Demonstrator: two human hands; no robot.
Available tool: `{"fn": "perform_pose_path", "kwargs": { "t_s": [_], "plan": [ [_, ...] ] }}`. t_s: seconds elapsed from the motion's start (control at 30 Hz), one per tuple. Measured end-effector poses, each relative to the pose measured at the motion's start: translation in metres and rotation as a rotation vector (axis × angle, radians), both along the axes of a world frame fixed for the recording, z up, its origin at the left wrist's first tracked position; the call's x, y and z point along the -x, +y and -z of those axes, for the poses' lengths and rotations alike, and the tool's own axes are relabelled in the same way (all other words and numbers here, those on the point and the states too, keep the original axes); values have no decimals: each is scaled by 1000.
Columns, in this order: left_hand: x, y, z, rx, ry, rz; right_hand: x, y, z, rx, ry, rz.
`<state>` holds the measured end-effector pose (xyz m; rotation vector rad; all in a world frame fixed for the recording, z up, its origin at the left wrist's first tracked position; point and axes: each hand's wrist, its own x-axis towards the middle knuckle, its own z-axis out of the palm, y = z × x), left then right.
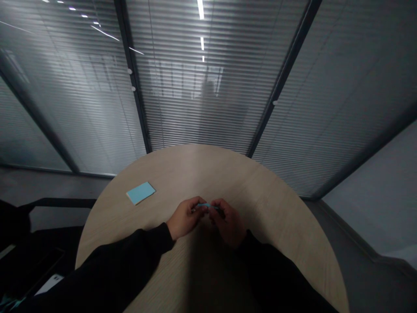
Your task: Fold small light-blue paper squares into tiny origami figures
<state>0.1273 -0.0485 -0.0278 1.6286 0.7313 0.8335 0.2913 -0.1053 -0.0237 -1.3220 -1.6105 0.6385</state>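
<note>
My left hand (186,217) and my right hand (228,221) meet over the middle of a round wooden table (276,208). Both have their fingers closed, pinching a small light-blue piece of paper (206,204) between them. Only a thin strip of that paper shows between the fingertips. Both arms wear dark sleeves. A light-blue pad of paper (140,192) lies flat on the table, to the left of my left hand and apart from it.
Glass walls with closed blinds (202,95) and dark frames stand behind the table. A dark chair or bench (39,248) sits at the lower left, with a white item (49,283) lying on it. Grey floor lies to the right.
</note>
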Motion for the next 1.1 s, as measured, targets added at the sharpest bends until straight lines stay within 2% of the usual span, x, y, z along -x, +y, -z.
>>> {"fn": "perform_pose_path", "kwargs": {
  "t_s": [0.2,0.37,0.47,0.77,1.1],
  "plan": [
    [0,-2,-7,36,-50,-61,-4,3,7,-36,75,60],
    [1,-2,-10,190,-151,34,-8,7,13,-70,105,55],
    [0,0,-8,220,-224,26,-8,6,13,-77,96,30],
    [1,-2,-11,192,-222,-34,-3,5,9,-55,282,-39],
    [1,-4,-11,93,-199,-12,-4,2,5,-58,238,-17]
  ]
}}
